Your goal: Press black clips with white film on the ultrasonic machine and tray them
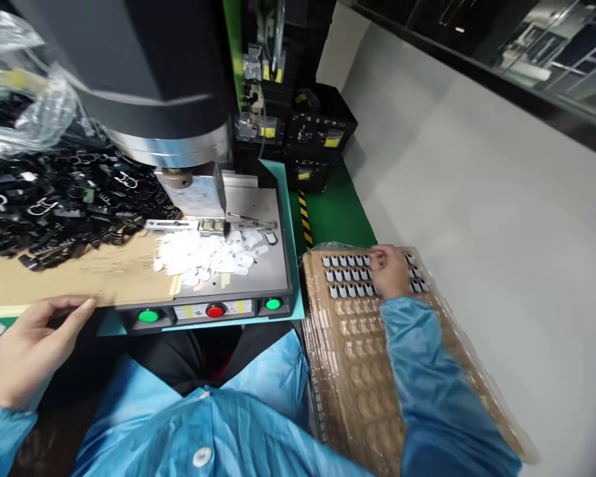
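Note:
My left hand (42, 348) is at the front edge of the cardboard-covered bench (104, 275). Its thumb and index finger are stretched out with a gap between them, and I see nothing held. On my right, my right hand (391, 271) is over the far rows of a clear plastic tray (377, 404), fingers curled downward. Whatever it holds is hidden and slightly blurred. Small grey-white parts with dark tops (347, 290) fill the tray's back rows; nearer pockets hold none. A heap of white tab-shaped pieces (198, 257) lies on the machine's metal plate (265, 271).
A large press head (173, 112) hangs over a metal fixture (211, 226). Green buttons (149, 316) and a red button (215, 311) line the machine's front. Black clip-like parts (69, 205) are piled at left. Black bins (318, 129) stand behind; a grey wall (451, 172) borders the right.

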`<state>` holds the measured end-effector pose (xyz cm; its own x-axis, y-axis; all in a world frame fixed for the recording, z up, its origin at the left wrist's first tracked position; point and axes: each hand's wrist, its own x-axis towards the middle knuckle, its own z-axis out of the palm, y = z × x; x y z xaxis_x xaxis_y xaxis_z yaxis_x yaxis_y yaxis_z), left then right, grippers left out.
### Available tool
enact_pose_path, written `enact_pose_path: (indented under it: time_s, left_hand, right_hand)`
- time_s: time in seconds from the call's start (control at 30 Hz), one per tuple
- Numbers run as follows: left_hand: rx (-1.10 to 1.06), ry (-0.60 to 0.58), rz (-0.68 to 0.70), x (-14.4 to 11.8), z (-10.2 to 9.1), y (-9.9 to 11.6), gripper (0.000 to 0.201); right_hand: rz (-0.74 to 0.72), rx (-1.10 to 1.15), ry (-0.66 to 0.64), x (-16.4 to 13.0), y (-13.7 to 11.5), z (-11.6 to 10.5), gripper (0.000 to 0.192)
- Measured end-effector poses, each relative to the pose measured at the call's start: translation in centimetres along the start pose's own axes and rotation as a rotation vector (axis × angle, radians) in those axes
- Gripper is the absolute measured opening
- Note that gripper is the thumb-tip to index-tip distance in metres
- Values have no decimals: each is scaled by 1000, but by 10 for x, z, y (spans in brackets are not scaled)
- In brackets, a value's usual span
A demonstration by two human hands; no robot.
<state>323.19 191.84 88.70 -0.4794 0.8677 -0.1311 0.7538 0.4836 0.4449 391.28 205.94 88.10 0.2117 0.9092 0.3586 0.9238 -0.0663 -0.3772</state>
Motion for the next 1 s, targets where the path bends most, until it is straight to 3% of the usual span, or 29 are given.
enact_pose_path:
  time_s: [0.07, 0.17, 0.23, 0.33, 0.43, 0.57, 0.73, 1.0]
  left_hand:
    - [-146, 51, -31, 4, 5, -6, 43]
    - [-182, 37, 4, 11, 14, -17, 39]
    - [-204, 36, 77, 17, 19, -25, 39]
    - [-234, 72, 268, 23, 23, -29, 37]
    - [-198, 90, 471, 31, 26, -15, 36]
    - [-152, 77, 627, 49, 33, 24, 35]
    - [-72, 24, 601, 79, 50, 59, 41]
    - [-107, -38, 531, 97, 56, 70, 25]
  right_hand:
    - [-186, 128, -108, -11, -69, 12, 27]
    - [-402, 246, -260, -36, -160, 35, 22]
    - [-532, 271, -311, -52, -204, 51, 25]
    - [-626, 282, -319, -70, -245, 71, 33]
    - [-638, 280, -308, -79, -264, 88, 32]
    - [-612, 278, -288, -80, -269, 105, 19]
    - [-576, 296, -225, -79, -267, 116, 10]
    - [-502, 314, -155, -84, -267, 122, 12]
